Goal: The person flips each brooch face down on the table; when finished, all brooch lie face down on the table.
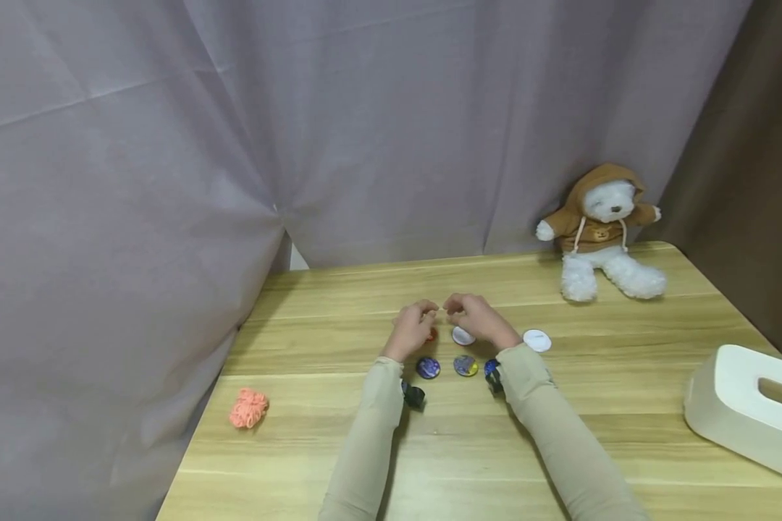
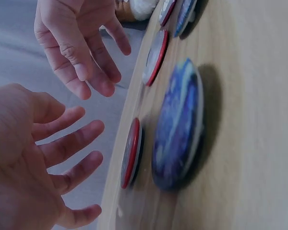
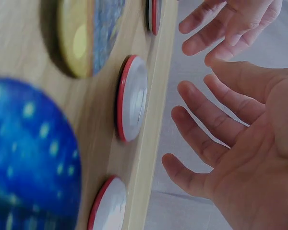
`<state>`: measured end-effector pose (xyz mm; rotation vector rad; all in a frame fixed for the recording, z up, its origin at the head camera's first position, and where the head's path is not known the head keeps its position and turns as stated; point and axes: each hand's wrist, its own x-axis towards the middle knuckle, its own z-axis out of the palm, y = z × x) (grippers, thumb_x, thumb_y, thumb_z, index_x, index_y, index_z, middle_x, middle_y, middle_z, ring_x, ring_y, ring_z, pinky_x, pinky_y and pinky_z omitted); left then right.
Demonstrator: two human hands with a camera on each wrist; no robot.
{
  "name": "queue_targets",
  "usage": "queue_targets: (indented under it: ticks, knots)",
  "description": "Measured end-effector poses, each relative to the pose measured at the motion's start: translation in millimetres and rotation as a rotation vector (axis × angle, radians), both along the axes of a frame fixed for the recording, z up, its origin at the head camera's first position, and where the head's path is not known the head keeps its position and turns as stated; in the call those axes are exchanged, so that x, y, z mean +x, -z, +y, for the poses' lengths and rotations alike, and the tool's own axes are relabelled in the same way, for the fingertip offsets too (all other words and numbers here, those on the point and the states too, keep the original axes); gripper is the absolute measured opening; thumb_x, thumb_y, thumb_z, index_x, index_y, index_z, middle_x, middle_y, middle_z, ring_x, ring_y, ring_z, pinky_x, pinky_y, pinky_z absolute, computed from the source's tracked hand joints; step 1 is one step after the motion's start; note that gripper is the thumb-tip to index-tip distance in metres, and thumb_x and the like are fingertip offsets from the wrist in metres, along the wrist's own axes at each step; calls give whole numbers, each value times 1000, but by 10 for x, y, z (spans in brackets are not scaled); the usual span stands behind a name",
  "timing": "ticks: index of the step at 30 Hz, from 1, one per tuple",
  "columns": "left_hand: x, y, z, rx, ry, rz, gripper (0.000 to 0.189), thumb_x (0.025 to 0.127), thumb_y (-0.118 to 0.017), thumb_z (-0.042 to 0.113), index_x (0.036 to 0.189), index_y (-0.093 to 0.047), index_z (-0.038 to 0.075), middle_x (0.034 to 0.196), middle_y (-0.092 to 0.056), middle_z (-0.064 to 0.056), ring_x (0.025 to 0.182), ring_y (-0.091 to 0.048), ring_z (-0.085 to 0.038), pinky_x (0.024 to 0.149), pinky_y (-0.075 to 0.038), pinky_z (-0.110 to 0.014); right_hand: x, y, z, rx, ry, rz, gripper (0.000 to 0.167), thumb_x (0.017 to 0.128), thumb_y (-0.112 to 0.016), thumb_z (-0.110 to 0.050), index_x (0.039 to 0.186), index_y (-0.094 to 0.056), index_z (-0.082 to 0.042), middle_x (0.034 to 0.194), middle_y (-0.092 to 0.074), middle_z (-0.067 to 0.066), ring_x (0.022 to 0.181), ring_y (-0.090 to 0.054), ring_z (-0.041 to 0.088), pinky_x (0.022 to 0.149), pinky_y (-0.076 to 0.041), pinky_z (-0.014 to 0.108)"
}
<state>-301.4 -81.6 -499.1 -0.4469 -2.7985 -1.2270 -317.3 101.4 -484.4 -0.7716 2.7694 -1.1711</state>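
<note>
On the table, the left hand partly hides a disc; all fingers relaxed, empty.

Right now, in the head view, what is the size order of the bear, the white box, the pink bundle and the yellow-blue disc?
1. Bear and white box: too close to rank; the frame cuts off the box.
2. Pink bundle
3. Yellow-blue disc

Left hand and right hand hover near discs — plush bear beyond.
</note>
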Motion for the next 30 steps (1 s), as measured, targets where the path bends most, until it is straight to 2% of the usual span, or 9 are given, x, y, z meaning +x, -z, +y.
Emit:
queue_targets:
  ticks: [2, 5, 8, 12, 15, 19, 24, 30]
  knots:
    - [10, 2, -35, 7, -5, -17, 30, 105, -49, 19, 124, -68, 6, 104, -74, -8, 117, -57, -32, 109, -26, -62, -6, -10, -33, 1, -10, -8, 23, 93, -63, 0, 113, -64, 11, 106, -68, 25, 106, -63, 43, 93, -47, 55]
    - [20, 5, -84, 10, -17, -23, 29, 105, -49, 19, 123, -68, 6, 121, -70, -7, 122, -56, -32, 109, -27, -61, -17, -16, -81, 8, -21, -19, 23, 91, -66, 0, 112, -64, 10, 106, -68, 24, 107, -62, 43, 94, -47, 55]
    - [31, 9, -139, 11, -28, -12, 28, 104, -49, 16, 121, -69, 6, 120, -70, -8, 119, -58, -30, 107, -31, -57, -25, -20, -126, 20, -31, -21, 26, 88, -68, 4, 113, -64, 10, 108, -68, 24, 109, -62, 43, 95, -47, 55]
    - [50, 17, -220, 28, -41, -17, 25, 102, -51, 11, 119, -69, 4, 117, -71, -9, 109, -62, -25, 97, -44, -48, -31, -34, -191, 30, -53, -39, 32, 83, -71, 7, 114, -63, 10, 111, -68, 26, 110, -61, 45, 96, -47, 56]
    - [59, 24, -276, 10, -41, -27, 25, 98, -53, 6, 118, -69, 4, 117, -71, -9, 108, -61, -26, 98, -42, -49, -31, -50, -245, 44, -64, -61, 37, 79, -74, 7, 115, -63, 10, 113, -67, 27, 110, -61, 44, 97, -46, 55]
    - [68, 35, -317, -43, -22, -42, 31, 89, -61, -1, 118, -69, 5, 117, -71, -8, 115, -57, -30, 104, -30, -57, -20, -56, -294, 58, -57, -106, 41, 75, -73, 11, 114, -64, 8, 115, -66, 27, 107, -61, 41, 97, -46, 54]
    - [67, 55, -332, -102, 1, -56, 41, 78, -70, -8, 117, -69, 7, 115, -71, -6, 114, -55, -30, 101, -30, -56, -9, -56, -328, 142, -36, -113, 38, 70, -72, 12, 106, -68, 3, 105, -68, 19, 94, -61, 32, 89, -49, 50]
    - [74, 77, -325, -152, 3, -63, 37, 73, -76, -7, 107, -73, 8, 104, -73, -2, 110, -54, -29, 96, -31, -55, 0, -16, -366, 223, -32, -68, 36, 66, -76, 6, 100, -70, -3, 90, -67, 7, 84, -59, 26, 80, -48, 48]
